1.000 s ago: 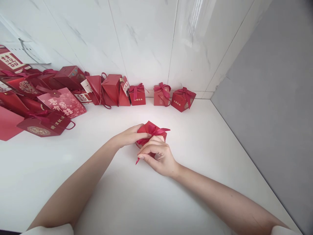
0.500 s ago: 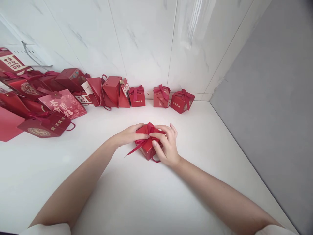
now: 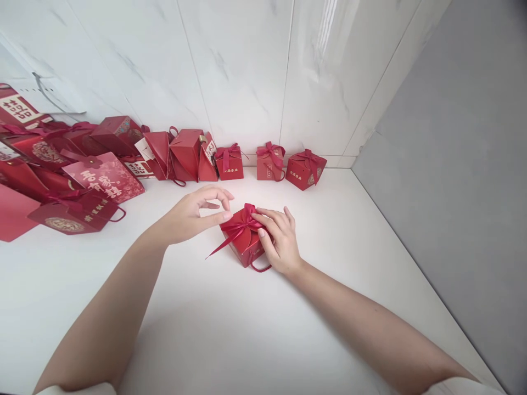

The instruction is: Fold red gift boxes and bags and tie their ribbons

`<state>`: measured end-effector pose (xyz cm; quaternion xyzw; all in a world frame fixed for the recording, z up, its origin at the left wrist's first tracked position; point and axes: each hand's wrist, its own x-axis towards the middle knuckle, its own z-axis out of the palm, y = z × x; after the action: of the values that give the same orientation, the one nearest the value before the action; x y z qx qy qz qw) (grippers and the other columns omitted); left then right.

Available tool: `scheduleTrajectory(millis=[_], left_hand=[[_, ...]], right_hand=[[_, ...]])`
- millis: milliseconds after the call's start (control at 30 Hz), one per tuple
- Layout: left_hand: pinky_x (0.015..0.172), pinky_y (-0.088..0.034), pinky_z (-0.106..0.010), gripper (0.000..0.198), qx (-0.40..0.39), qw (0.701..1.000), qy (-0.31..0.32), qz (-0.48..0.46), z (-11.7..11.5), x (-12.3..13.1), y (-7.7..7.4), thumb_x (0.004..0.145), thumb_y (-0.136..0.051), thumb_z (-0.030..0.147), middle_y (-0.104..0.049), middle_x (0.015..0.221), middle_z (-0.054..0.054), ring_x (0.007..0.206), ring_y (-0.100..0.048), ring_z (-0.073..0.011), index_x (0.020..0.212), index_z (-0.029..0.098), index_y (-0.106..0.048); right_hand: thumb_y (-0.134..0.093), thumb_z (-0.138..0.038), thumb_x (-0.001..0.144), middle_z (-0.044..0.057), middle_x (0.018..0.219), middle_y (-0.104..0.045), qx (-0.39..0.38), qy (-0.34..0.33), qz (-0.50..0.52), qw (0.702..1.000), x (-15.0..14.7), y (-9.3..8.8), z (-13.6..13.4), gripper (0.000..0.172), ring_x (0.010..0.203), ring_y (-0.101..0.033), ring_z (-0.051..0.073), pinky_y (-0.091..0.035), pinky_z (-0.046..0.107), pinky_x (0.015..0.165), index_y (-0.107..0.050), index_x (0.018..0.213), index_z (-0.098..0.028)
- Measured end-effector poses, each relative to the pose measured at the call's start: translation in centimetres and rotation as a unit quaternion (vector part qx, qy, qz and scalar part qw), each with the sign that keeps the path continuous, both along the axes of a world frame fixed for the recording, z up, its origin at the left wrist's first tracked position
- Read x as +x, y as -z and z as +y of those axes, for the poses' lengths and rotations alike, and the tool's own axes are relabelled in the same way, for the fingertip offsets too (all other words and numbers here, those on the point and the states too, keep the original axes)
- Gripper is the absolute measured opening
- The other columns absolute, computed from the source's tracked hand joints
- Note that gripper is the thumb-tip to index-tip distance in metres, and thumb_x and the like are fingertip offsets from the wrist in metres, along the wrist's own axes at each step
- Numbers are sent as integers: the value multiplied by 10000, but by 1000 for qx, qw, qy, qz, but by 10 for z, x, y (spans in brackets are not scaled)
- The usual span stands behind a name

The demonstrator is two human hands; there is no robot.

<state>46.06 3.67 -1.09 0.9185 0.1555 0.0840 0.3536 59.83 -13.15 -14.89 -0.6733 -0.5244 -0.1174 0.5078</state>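
A small red gift box (image 3: 241,241) with a red ribbon bow (image 3: 242,222) on top sits on the white table (image 3: 230,329). My right hand (image 3: 278,241) grips the box's right side, with the fingertips on the bow. My left hand (image 3: 193,211) hovers just left of the box, above the table. Its thumb and forefinger are curled close together with nothing between them. One loose ribbon end trails left from the box.
Three small red ribboned boxes (image 3: 269,162) stand along the marble wall at the back. Larger red gift boxes and bags (image 3: 94,175) are piled at the left. A grey wall (image 3: 453,164) bounds the table on the right.
My left hand has let go of the box and lifted away to the left. My right hand moved from the ribbon in front to the box's right side. The bow now sits formed on top.
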Motion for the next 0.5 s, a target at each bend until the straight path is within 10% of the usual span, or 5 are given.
scheduleTrajectory(millis=[333, 500], left_hand=[[773, -517, -355, 374, 164, 971, 46, 165, -25, -12, -11, 935, -471, 583, -582, 1356, -2, 661, -627, -144, 1104, 331, -689], [933, -498, -383, 429, 62, 994, -51, 73, -25, 2, 9, 887, -549, 624, -601, 1342, -27, 1191, -600, -301, 1172, 307, -596]], right_hand=[[-426, -242, 1018, 72, 1256, -681, 24, -35, 36, 998, -2, 0, 0, 286, 1190, -625, 206, -230, 522, 1212, -586, 1255, -247], [-505, -350, 981, 83, 1118, -609, 80, -68, 242, 965, 2, 10, 5, 272, 1041, -609, 204, -508, 369, 891, -514, 1225, -230]])
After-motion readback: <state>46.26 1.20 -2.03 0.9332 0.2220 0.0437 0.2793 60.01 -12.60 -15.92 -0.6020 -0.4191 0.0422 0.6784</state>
